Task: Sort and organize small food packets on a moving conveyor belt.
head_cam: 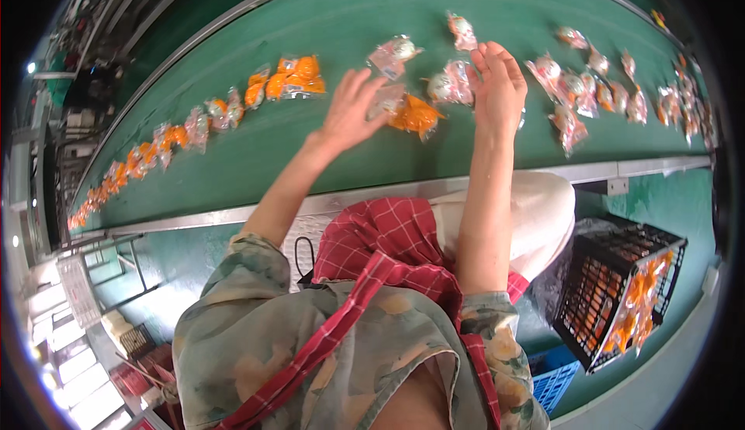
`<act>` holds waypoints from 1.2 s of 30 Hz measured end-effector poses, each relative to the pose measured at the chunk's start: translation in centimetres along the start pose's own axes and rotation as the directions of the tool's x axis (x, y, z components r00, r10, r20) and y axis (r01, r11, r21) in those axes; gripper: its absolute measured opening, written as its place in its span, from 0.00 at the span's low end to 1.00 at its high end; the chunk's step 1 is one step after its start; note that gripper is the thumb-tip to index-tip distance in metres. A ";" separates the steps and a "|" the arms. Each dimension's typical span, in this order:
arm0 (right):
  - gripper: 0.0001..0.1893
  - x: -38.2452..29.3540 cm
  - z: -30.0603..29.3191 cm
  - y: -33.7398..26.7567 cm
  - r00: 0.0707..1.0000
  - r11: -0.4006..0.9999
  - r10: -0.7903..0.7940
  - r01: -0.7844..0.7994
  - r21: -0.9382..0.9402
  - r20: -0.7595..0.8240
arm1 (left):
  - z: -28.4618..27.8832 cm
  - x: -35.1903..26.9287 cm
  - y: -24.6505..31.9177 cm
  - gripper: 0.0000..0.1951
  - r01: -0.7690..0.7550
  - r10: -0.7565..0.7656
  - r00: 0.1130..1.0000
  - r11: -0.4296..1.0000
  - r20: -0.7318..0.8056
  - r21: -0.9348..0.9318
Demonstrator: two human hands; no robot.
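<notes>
A green conveyor belt (262, 156) crosses in front of me. My left hand (352, 107) hovers over it with spread fingers, beside an orange plastic packet (418, 117) and a clear wrapper. My right hand (499, 78) is raised at the right, its fingertips beside a clear-wrapped packet with a whitish round piece (451, 85); whether it touches it is unclear. Two similar packets lie farther back, one between the hands (397, 54) and one near the right fingertips (463, 31). A cluster of orange packets (297, 76) lies left of my left hand.
More wrapped packets (573, 89) lie scattered on the right, and a line of packets (139, 159) runs off to the left. A metal rail (349, 197) edges the belt near my lap. At the lower right stand a black crate (599, 296) of orange packets and a blue crate (553, 380).
</notes>
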State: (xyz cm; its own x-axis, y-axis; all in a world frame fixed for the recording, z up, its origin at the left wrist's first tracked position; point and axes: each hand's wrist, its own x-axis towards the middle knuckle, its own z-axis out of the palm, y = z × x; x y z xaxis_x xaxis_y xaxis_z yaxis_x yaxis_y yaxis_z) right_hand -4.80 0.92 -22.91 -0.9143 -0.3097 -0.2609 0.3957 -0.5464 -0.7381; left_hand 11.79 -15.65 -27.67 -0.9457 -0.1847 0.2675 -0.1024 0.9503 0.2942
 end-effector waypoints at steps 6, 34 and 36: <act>0.08 0.8 -1.6 -0.2 0.985 0.933 0.032 0.030 0.357 -0.168 | 3.0 1.7 3.7 0.26 -0.340 0.342 0.924 0.939 0.172 -0.045; 0.07 1.0 -1.9 0.3 0.945 0.880 0.075 0.088 0.466 -0.319 | -4.5 0.1 1.6 0.12 0.481 -0.415 0.849 0.347 0.327 -0.805; 0.08 1.1 -2.6 0.0 0.917 0.852 0.034 0.180 0.491 -0.396 | -2.7 -0.9 -0.4 0.22 0.567 -0.367 0.819 0.633 0.441 -0.527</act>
State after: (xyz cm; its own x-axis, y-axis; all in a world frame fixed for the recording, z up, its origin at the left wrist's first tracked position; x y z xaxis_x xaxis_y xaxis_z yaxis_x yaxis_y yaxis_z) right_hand -6.04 2.60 -24.77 -0.8593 0.0055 -0.5114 0.2148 -0.9035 -0.3708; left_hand 13.48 -16.57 -25.57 -0.8732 -0.3893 -0.2932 -0.4385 0.3651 0.8212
